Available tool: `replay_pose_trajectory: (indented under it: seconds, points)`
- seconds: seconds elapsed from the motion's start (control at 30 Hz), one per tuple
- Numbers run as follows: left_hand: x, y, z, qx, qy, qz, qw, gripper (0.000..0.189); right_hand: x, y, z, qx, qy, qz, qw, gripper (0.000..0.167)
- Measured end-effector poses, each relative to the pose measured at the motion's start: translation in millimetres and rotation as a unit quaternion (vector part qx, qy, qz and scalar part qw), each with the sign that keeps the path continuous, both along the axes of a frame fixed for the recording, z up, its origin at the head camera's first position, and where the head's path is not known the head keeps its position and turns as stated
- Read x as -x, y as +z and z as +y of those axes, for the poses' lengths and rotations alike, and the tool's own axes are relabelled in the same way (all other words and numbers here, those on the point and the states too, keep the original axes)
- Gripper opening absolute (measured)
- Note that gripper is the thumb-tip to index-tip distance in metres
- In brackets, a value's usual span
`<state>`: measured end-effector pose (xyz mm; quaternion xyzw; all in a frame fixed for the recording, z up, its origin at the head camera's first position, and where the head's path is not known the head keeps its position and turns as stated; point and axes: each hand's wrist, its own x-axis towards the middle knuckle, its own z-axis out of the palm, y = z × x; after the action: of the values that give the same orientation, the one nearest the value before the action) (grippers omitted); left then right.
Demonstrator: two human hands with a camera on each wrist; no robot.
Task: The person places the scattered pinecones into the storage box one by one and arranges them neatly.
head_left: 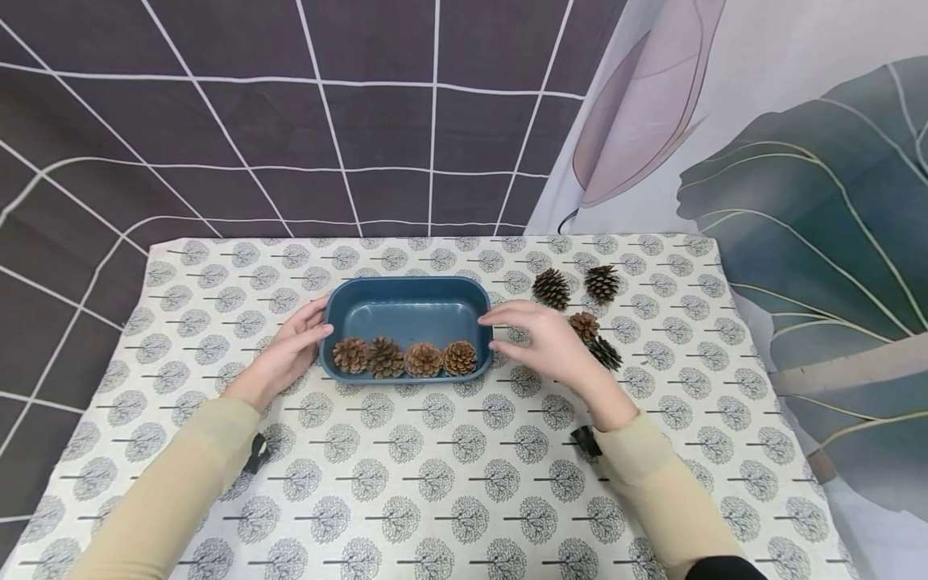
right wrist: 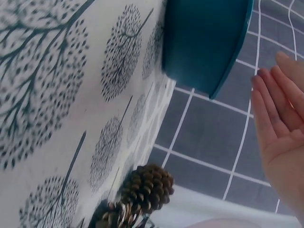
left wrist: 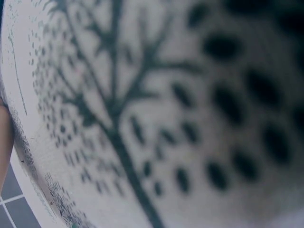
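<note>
A blue rectangular tub [head_left: 413,292] with rounded corners stands on the table. Several brown pine cones [head_left: 423,360] lie in a row along its near wall. My left hand [head_left: 292,345] is at the tub's left end, its fingers against the outer wall and the thumb at the rim. Beside the right end is my right hand [head_left: 540,338], fingers extended and holding nothing. The right wrist view shows that hand's straight fingers [right wrist: 273,107] apart from the tub [right wrist: 204,45]. Only close, blurred cloth and a sliver of skin appear in the left wrist view.
Right of the tub, several loose pine cones [head_left: 551,288] lie grouped on the tree-patterned tablecloth [head_left: 435,467]. One reddish-brown cone [head_left: 583,325] is among darker ones. A dark gridded curtain [head_left: 377,121] hangs behind the table, with a leaf-printed curtain at the right.
</note>
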<state>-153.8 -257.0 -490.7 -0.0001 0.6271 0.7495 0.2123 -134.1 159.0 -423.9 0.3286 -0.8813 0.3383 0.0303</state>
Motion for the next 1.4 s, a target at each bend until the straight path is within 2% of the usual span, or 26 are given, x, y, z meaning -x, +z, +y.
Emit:
replay_pose_trajectory:
  seconds: [0.2,0.4,0.53,0.67,1.17,1.3,1.4]
  points:
    - [0.2,-1.4,-0.4,-0.001,0.000,0.003,1.0000,0.071,-0.9,0.2,15,0.044,-0.058,0.049,0.9961,0.035]
    - [0.0,-3.0,-0.5,-0.007,-0.001,0.012,0.9999,0.068,2.5,-1.2,33,0.098,-0.115,0.075,0.9856,0.037]
    - [0.4,-2.8,-0.6,-0.002,0.002,0.007,1.0000,0.067,6.3,-1.6,46,0.116,-0.153,0.070,0.9788,0.039]
    - [0.9,-2.0,-0.7,0.001,0.003,0.003,1.0000,0.068,9.3,-2.3,59,0.113,-0.189,0.062,0.9735,0.040]
    - [0.6,-1.3,0.1,-0.009,0.009,0.000,0.9999,0.067,20.2,-14.7,98,0.123,-0.269,0.051,0.9539,0.037]
    - [1.0,-2.4,0.8,-0.020,0.012,0.005,0.9997,0.060,23.8,-18.7,106,0.141,-0.284,0.024,0.9480,0.037]
    - [1.2,-2.7,1.2,-0.021,0.013,0.006,0.9997,0.058,26.6,-20.1,112,0.166,-0.300,-0.009,0.9392,0.036]
